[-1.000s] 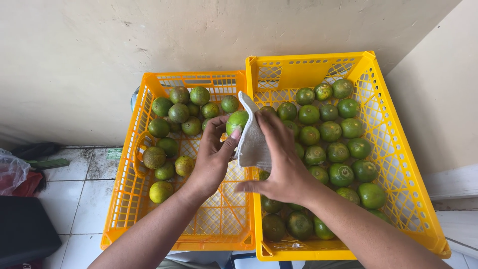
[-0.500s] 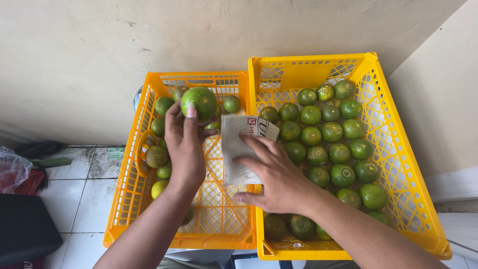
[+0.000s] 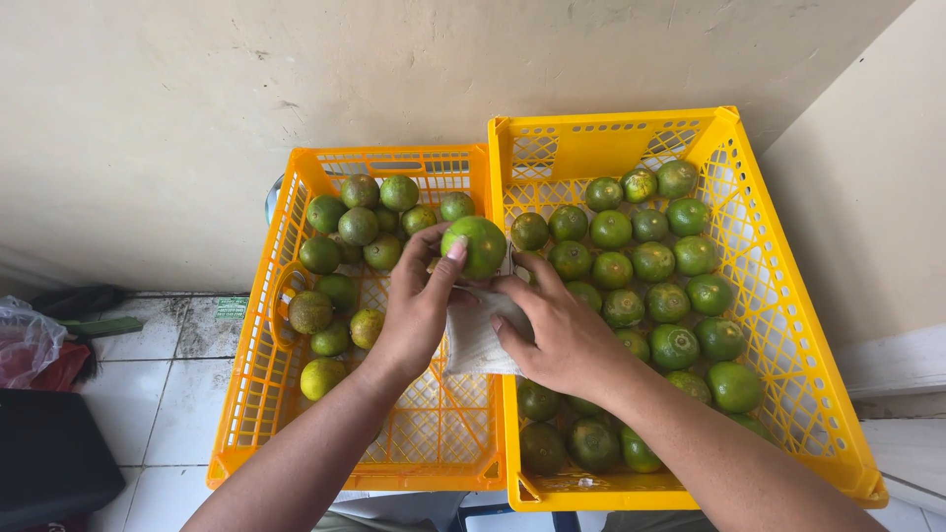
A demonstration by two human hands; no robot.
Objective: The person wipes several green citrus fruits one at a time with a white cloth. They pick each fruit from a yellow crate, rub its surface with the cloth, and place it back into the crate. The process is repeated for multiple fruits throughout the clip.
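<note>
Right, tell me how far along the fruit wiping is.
Done, apparently: about a dozen green fruits lie in the left crate. In hand: the left hand holds one fruit, the right hand a white cloth. Left: the fuller right crate.

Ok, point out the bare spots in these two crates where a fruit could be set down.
Left crate: the near floor is bare, bordered by its front wall and the yellowish citrus; its far end is crowded. Right crate: packed nearly throughout, only a thin bare strip along the front wall. The left hand holds a green citrus; the right hand presses a white cloth.

Green fruit (image 3: 474, 246) and cloth (image 3: 475, 340) in hands
</note>
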